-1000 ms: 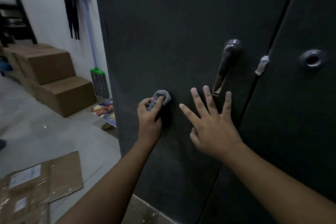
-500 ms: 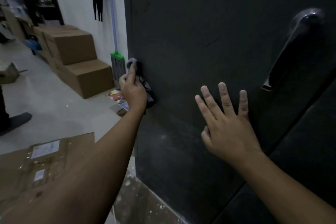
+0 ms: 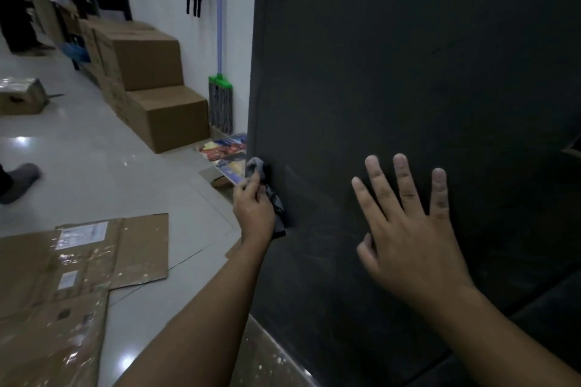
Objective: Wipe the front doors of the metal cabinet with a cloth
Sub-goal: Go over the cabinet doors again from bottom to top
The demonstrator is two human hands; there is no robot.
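The dark metal cabinet door [image 3: 393,78] fills the right half of the view. My left hand [image 3: 253,209] grips a small grey cloth [image 3: 272,198] and presses it against the door's left edge, low down. My right hand [image 3: 405,226] lies flat on the door with its fingers spread and straight, to the right of the cloth. The door handle is out of view except for a sliver at the right edge.
Stacked cardboard boxes [image 3: 147,78] stand against the white wall at the left. A mop with a green head [image 3: 221,94] leans beside the cabinet. Flattened cardboard [image 3: 63,264] lies on the tiled floor, with colourful printed sheets [image 3: 224,151] near the cabinet's corner. Someone's shoe [image 3: 19,181] shows at far left.
My left hand has swept the cloth leftward across the door to its left edge, then down along it. The view has shifted left and the handle has slid out of sight. My right hand stays flat.
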